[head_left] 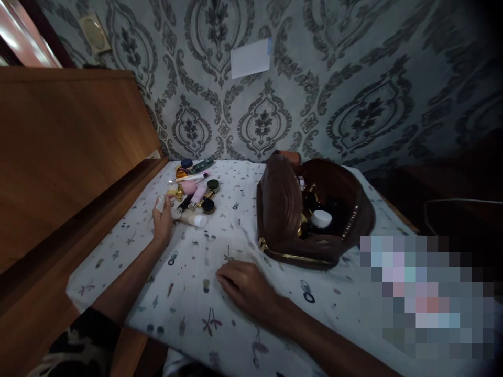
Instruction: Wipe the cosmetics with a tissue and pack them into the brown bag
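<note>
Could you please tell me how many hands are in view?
2: the left hand, by the cosmetics, and the right hand, in front of the brown bag. The pixelated patch could hide others.

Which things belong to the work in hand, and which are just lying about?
Likely in the work:
pale item in the left hand
cosmetics beside that hand
open brown bag near the right hand

Background:
patterned cloth
white rectangle on the wall
wall fitting
</note>
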Available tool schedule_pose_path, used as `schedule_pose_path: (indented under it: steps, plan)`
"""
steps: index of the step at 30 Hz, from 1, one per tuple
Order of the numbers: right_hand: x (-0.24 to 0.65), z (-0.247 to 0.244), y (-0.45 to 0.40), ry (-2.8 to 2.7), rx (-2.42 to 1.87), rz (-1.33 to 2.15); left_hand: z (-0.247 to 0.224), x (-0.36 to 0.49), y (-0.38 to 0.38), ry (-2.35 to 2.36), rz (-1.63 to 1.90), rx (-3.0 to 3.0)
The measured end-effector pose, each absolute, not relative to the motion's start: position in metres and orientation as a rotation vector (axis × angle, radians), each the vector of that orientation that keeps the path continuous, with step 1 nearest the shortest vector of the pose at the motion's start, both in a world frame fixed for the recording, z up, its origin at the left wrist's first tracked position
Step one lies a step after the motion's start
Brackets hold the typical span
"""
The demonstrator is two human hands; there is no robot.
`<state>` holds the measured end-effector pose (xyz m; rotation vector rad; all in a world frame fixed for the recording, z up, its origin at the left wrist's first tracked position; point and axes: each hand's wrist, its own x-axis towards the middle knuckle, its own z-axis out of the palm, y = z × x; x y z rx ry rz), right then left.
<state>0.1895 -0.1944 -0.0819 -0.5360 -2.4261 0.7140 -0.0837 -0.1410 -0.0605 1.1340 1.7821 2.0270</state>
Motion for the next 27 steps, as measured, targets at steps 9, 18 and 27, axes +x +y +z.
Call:
schedule_pose_path:
  steps: [9, 18, 27]
  plan:
    - [0.189, -0.08, -0.194, -2.427, -0.549, 0.733, -0.061, -0.083, -0.143, 1.768, 1.893, 1.409]
    - [0.191, -0.079, -0.195, -2.415, -0.586, 0.751, -0.059, -0.082, -0.147, 1.825, 1.776, 1.547]
    - [0.19, -0.081, -0.197, -2.432, -0.593, 0.693, -0.054, -0.089, -0.139, 1.943, 1.686, 1.668]
